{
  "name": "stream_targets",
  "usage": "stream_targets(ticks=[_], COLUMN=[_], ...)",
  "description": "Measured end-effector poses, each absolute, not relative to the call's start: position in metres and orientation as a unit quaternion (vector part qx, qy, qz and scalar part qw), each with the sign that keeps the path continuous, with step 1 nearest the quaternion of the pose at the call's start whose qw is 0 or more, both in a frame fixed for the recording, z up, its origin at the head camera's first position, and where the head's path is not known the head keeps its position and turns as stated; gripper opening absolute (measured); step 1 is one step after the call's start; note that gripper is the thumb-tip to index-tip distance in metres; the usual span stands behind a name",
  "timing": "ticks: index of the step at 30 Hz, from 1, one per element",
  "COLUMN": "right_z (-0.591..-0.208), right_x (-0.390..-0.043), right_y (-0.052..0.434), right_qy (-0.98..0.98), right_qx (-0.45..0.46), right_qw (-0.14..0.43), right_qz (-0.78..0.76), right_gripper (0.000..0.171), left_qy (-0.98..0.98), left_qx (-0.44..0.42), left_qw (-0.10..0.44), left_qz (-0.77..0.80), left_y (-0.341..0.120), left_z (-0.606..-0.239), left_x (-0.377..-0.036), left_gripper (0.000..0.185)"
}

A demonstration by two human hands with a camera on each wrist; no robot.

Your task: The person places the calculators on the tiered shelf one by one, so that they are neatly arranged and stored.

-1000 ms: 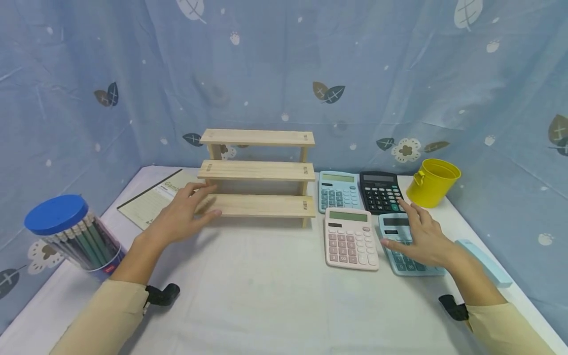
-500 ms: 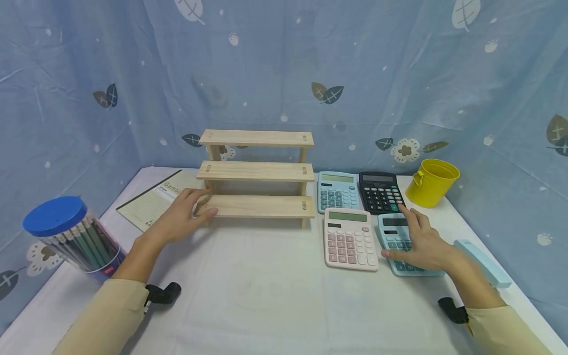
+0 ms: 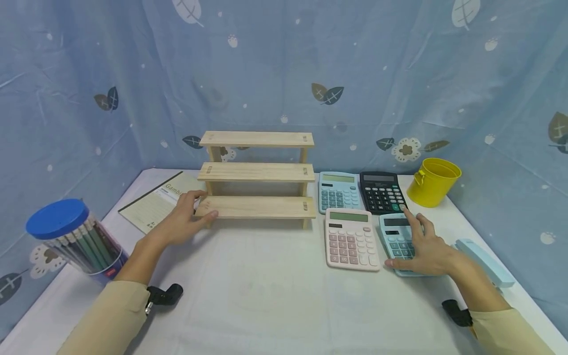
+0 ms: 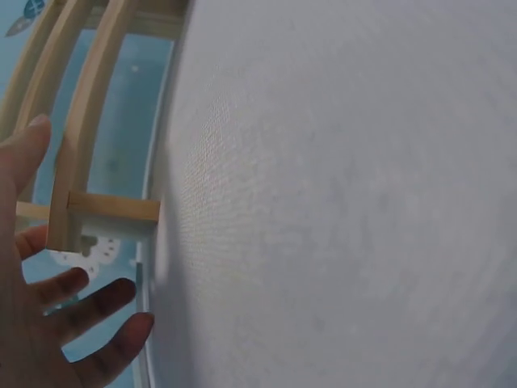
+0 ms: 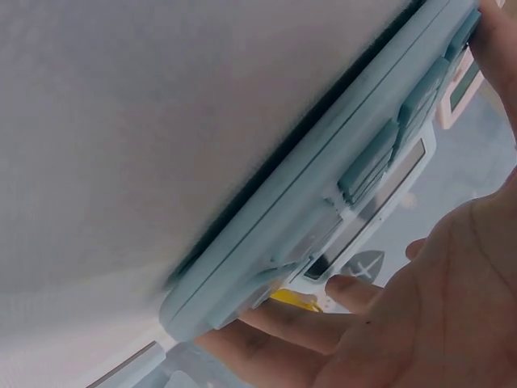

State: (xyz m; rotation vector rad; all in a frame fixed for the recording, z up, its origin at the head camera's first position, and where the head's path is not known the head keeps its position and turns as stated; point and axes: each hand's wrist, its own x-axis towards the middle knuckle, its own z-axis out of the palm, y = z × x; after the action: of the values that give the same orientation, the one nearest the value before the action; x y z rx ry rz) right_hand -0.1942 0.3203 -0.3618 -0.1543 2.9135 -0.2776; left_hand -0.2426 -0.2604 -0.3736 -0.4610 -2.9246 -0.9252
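A three-step wooden rack (image 3: 257,172) stands at the back of the white table. My left hand (image 3: 184,219) rests on the left end of its lowest step, thumb along the front edge, fingers straight and spread. In the left wrist view the rack (image 4: 81,137) lies between thumb and fingers. My right hand (image 3: 421,246) holds a teal calculator (image 3: 395,227), thumb at its near left corner, fingers over its right side. The right wrist view shows the calculator (image 5: 323,186) between thumb and curled fingers, a dark gap beneath it.
A pink calculator (image 3: 352,238) lies left of the teal one; a light blue calculator (image 3: 338,191) and a black calculator (image 3: 381,191) lie behind. A yellow bucket (image 3: 434,181), a pale blue stapler (image 3: 485,263), a notebook (image 3: 155,199) and a pencil jar (image 3: 71,239) stand around.
My right hand has sunk onto the teal calculator, thumb sliding to its near corner. The left hand has drawn slightly left along the lowest step.
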Motion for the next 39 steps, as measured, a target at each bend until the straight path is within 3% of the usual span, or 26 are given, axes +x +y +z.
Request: stream_targets(ticks=[9,39], right_z=[-0.362,-0.331], right_x=[-0.194,-0.201], right_y=[0.320,0.291], right_qy=[0.990,0.974], right_qx=[-0.031,-0.054], right_qw=[0.092,-0.049], right_qz=[-0.103,-0.216], right_gripper=[0.144,0.135], left_qy=[-0.936,-0.931], left_qx=[-0.151,-0.136], left_qw=[0.004,-0.016], left_qz=[-0.318,-0.340], left_y=[-0.262,-0.264], left_z=[-0.375,-0.377], left_x=[-0.246,-0.246], left_gripper=[0.080,0.081])
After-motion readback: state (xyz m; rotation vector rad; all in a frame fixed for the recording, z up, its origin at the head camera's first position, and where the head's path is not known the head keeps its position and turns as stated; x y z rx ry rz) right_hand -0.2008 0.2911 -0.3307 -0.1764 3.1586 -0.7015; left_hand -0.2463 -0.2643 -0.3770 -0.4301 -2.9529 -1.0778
